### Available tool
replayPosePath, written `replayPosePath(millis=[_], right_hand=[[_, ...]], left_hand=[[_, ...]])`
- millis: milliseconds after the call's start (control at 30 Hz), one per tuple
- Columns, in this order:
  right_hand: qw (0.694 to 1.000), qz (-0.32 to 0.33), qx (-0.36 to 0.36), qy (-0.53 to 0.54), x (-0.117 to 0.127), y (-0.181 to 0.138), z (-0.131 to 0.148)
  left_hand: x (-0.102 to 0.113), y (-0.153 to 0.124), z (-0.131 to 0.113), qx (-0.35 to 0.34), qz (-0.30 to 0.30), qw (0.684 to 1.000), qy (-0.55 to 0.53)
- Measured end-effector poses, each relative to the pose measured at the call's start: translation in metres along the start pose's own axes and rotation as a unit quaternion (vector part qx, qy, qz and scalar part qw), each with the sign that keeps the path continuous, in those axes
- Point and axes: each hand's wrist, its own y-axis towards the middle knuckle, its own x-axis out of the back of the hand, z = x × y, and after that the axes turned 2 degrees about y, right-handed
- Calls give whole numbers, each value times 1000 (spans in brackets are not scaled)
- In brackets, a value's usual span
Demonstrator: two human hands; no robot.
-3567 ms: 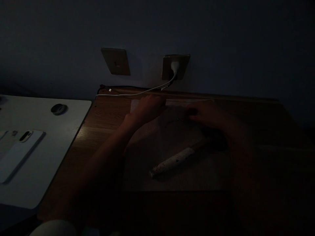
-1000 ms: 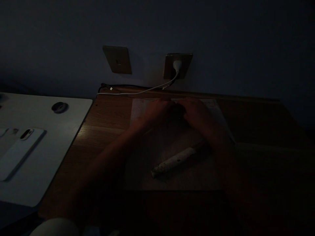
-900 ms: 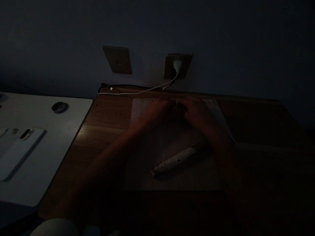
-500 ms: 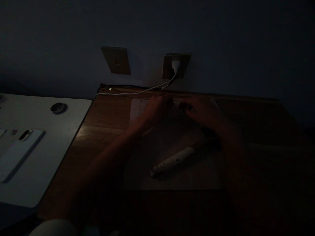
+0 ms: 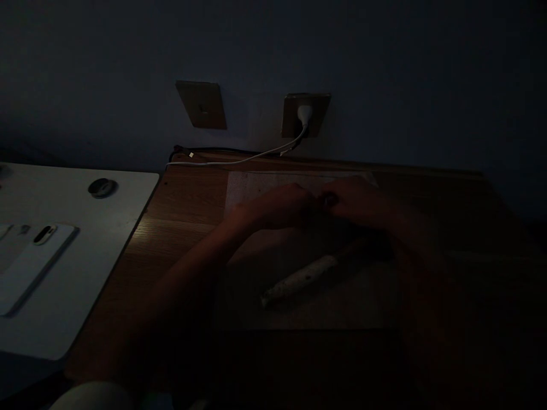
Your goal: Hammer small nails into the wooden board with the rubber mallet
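Observation:
The scene is very dark. My left hand (image 5: 288, 205) and my right hand (image 5: 352, 199) come together over the far half of a pale sheet (image 5: 245, 185), fingers curled inward. Whatever they hold, if anything, is lost in shadow between them. A small dark round shape (image 5: 329, 199) shows at the right hand's fingers; I cannot make out what it is. Nearer to me on the sheet, a tool with a worn, pale, stained handle (image 5: 301, 278) lies at a slant. Its far end runs into the dark below my right hand.
The sheet lies on a wooden table (image 5: 183, 196) against a wall. A white cable (image 5: 252, 158) runs along its back edge to a plug in a wall socket (image 5: 316, 122). On the left, a white table (image 5: 106, 233) bears a phone (image 5: 40, 256) and a round dark object (image 5: 101, 187).
Both hands have moved toward me and closer together, until they nearly meet. The pale-handled tool and the sheet have stayed where they were.

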Motion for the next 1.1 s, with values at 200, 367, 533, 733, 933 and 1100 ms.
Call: replayPosePath(millis=[200, 367, 533, 733, 933, 1100], right_hand=[[1000, 17, -2, -22, -5, 8, -1], [1000, 3, -12, -18, -6, 8, -12], [997, -59, -33, -21, 1, 4, -27], [994, -92, -64, 11, 4, -1, -31], [978, -199, -56, 33, 17, -17, -20], [944, -313, -101, 20, 48, -53, -5]], left_hand=[[-8, 3, 1, 10, 8, 1000, 8], [1, -1, 4, -4, -6, 1000, -3], [26, -12, 18, 17, -108, 994, 4], [42, -19, 20, 42, -176, 983, 21], [52, -34, 5, 40, -208, 974, 77], [36, -89, 3, 84, -214, 962, 146]])
